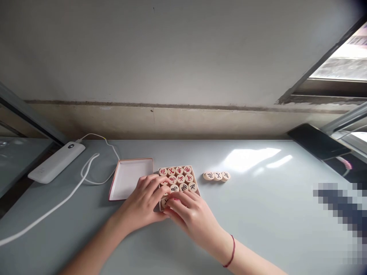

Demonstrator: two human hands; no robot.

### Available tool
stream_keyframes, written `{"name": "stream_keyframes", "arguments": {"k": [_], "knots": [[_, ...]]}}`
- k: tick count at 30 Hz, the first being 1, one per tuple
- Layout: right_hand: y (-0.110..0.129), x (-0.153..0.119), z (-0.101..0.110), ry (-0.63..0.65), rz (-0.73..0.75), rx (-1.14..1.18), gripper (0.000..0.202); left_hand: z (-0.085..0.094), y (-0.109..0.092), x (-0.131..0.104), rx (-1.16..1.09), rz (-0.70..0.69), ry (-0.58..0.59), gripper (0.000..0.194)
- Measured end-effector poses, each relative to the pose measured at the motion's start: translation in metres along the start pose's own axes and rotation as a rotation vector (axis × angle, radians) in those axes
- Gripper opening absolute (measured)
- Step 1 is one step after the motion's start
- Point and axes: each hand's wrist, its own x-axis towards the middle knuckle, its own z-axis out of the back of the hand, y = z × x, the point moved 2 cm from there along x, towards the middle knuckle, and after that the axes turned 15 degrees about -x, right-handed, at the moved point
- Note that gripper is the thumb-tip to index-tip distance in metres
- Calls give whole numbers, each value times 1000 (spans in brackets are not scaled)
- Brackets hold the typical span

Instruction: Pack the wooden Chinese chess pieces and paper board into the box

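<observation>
Disc row [218,176], long axis left-right, lies beyond and right of right hand [193,214], nearer than left hand [149,195]; both over box [196,179], can't tell whether either grip holds anything.

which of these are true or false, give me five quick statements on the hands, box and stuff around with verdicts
1. The right hand is over the near part of the box. True.
2. The lid lies to the right of the box. False: it lies to the left of it, inner side up.
3. The bracelet is on the left wrist. False: it is on the right one.
4. Some pieces stand outside the box, to its right. True.
5. The characters in view inside the box are all black. False: both red and black ones show.
</observation>
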Motion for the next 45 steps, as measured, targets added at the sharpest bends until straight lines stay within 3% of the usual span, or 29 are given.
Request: {"name": "stream_keyframes", "arguments": {"k": [3, 6, 9, 12, 17, 19, 22, 24, 26, 30, 35, 39, 45], "knots": [[1, 1, 4, -14, 35, 44, 12, 0, 0, -1, -3, 5, 11, 31], [-11, 3, 15, -122, 37, 117, 11, 1, 0, 0, -9, -11, 11, 29], [-39, 2, 28, -182, -105, 39, 19, -1, -1, 0, -3, -39, 31, 34], [-70, -3, 34, -16, -297, -182, 32, -3, -4, 1, -3, -38, 48, 27], [-92, -12, 27, 249, -396, -347, 47, -6, -7, 3, 1, -30, 62, 15], [-93, -13, 24, 286, -417, -370, 45, -6, -8, 3, -1, -42, 55, 20], [-94, -13, 22, 302, -422, -353, 42, -5, -8, 4, -13, -94, 7, 44], [-95, -12, 25, 267, -422, -308, 38, -2, -9, 6, -25, -112, -38, 61], [-93, -10, 29, 183, -435, -221, 32, 1, -12, 11, -36, -103, -71, 66], [-77, -6, 38, 55, -508, 173, 25, 2, -23, 26, -25, -63, -130, 51], [-49, -4, 36, 146, -534, 692, 26, -10, -32, 35, -65, -57, -233, 37], [-45, -6, 34, 214, -519, 756, 29, -15, -32, 31, -141, -18, -224, 28], [-59, -8, 39, 132, -552, 620, 28, -11, -26, 23, -192, 45, -145, 7]]}}
